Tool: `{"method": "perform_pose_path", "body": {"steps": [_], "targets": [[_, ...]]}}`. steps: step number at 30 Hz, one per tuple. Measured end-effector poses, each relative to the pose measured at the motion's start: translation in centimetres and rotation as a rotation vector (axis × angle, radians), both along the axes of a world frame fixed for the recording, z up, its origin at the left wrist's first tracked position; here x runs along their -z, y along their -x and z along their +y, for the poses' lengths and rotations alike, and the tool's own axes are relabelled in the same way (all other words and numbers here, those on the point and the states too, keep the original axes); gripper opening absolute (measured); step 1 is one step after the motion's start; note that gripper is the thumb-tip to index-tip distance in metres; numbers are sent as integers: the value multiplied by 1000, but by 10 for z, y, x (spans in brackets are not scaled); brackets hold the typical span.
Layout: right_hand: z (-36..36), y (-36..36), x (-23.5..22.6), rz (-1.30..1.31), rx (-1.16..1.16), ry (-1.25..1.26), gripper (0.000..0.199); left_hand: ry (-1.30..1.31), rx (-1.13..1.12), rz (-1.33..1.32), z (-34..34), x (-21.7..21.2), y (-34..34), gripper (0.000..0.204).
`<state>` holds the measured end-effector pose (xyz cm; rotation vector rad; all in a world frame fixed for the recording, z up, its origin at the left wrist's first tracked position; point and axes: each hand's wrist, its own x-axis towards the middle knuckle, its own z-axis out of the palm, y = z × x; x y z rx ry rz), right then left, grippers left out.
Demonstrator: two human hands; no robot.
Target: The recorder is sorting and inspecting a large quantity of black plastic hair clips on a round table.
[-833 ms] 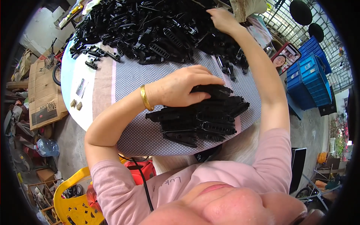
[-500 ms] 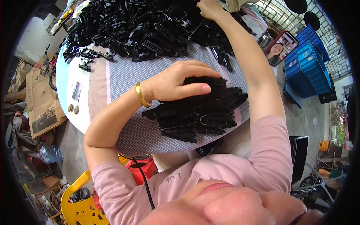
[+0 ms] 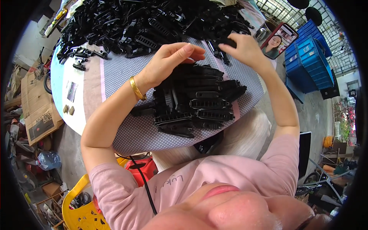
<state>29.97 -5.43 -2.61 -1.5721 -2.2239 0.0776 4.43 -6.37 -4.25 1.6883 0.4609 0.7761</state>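
On the near part of the table lies a neat stack of long black plastic parts point(image 3: 199, 103), several with ridged, slotted faces. My left hand point(image 3: 172, 59) hovers at the far edge of this stack, fingers stretched to the right and thumb apart, with nothing seen in it. To the right, my right hand point(image 3: 245, 50) is at the near edge of a large heap of similar black parts point(image 3: 138, 27). Its thumb and fingers curl round a black plastic part, whose outline blends into the dark heap behind.
The oval table carries a dotted grey cloth point(image 3: 126, 76). Two small brown lumps point(image 3: 69, 110) and a small printed card point(image 3: 71, 91) lie at left. A phone point(image 3: 280, 40) stands at the right edge, blue crates point(image 3: 308, 63) beyond. A yellow chair point(image 3: 82, 203) stands lower left.
My right hand has drawn back from the far right of the heap toward me. My left hand has lifted off the stack and shifted away from me, uncovering the stack's top.
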Motion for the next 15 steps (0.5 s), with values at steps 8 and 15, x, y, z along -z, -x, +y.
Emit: {"method": "perform_pose_path", "body": {"steps": [8, 15], "targets": [[0, -11, -1, 98, 48, 138, 38, 196, -214, -55, 7, 3, -1, 36], [1, 51, -26, 293, -386, -88, 23, 275, -221, -123, 9, 0, 4, 49]]}}
